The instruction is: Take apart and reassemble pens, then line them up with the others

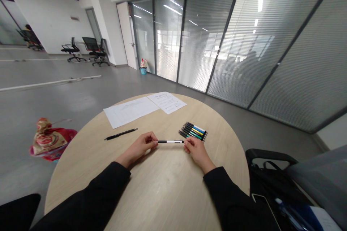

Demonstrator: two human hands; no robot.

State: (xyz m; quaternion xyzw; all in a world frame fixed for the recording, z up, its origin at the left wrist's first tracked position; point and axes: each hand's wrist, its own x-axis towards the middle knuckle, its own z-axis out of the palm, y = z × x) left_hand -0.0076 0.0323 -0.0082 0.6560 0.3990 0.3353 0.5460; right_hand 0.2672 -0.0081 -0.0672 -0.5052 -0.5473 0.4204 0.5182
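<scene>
A white pen (173, 142) with a black grip is stretched sideways between my two hands, just above the round table (162, 195). My left hand (140, 147) pinches its dark left end, and my right hand (197, 150) pinches the right end. Both ends are partly covered by fingers. Right behind my right hand lies a row of several pens (193, 130) side by side, with black grips and blue, white, yellow and green barrels. A single black pen (121, 134) lies apart, beyond my left hand.
Two printed sheets, a wide one (131, 110) and a smaller one (168, 103), lie at the table's far edge. A red patterned bag (51, 139) stands on the floor at left. A black chair (271, 155) holding belongings is close at right. Glass partitions stand behind.
</scene>
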